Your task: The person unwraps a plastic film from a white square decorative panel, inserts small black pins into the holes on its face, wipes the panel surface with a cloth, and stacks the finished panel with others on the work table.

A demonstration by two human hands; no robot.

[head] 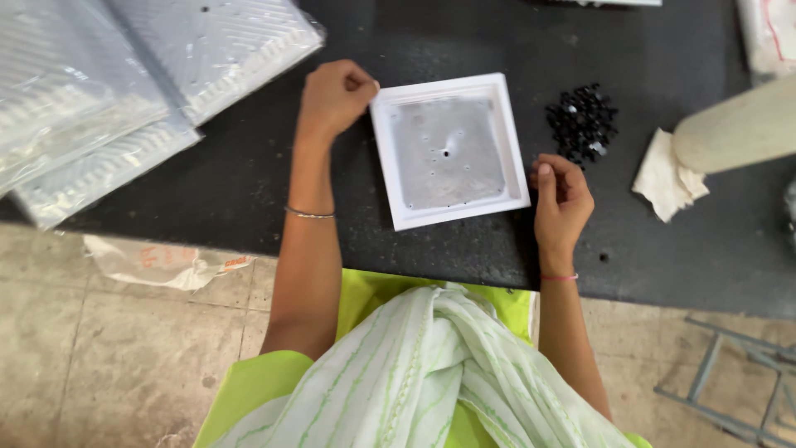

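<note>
A square white frame with a grey metal plate inside [448, 149] lies flat on the black table [249, 174]. The plate has a small central hole and several tiny holes. My left hand [333, 95] is curled into a fist at the frame's upper left corner, touching its edge. My right hand [561, 199] rests just off the frame's lower right corner, its fingers bent and pinched together; whether something small sits between them is not visible. A pile of small black parts [582, 121] lies to the right of the frame, above my right hand.
Several plastic-wrapped panels [124, 83] are stacked at the table's left. A crumpled white cloth [667, 176] lies at right, beside another person's pale sleeve [738, 124]. A plastic wrapper [157, 261] lies on the concrete floor, and a metal frame [730, 382] stands lower right.
</note>
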